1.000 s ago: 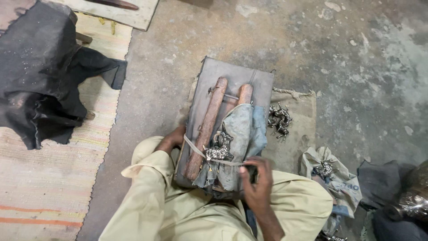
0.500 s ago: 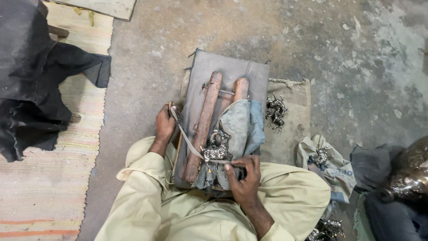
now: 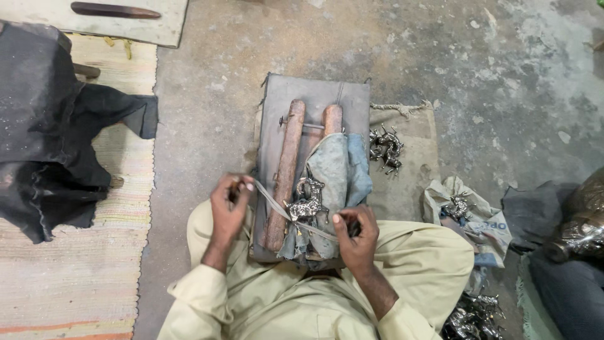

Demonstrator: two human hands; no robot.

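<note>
I sit cross-legged on the floor with a grey board (image 3: 277,113) in front of my knees. Two reddish wooden rods (image 3: 286,170) lie along it, the right one partly wrapped in blue-grey cloth (image 3: 336,173). A small silvery metal animal figure (image 3: 306,205) rests on the cloth. A thin pale strip (image 3: 272,203) runs across the figure. My left hand (image 3: 228,203) is closed on the strip's left end. Its right end is gripped by my right hand (image 3: 356,234), just right of the figure.
More small metal figures (image 3: 385,147) lie on a burlap mat right of the board; others sit on crumpled paper (image 3: 462,211) and by my right knee (image 3: 475,318). Black cloth (image 3: 50,126) lies on a striped rug at left. A plank (image 3: 157,25) lies at top left.
My left hand has moved out to the left and slightly toward me, pulling the strip tauter across the figure. The right hand stays close to the figure. The view has shifted a little.
</note>
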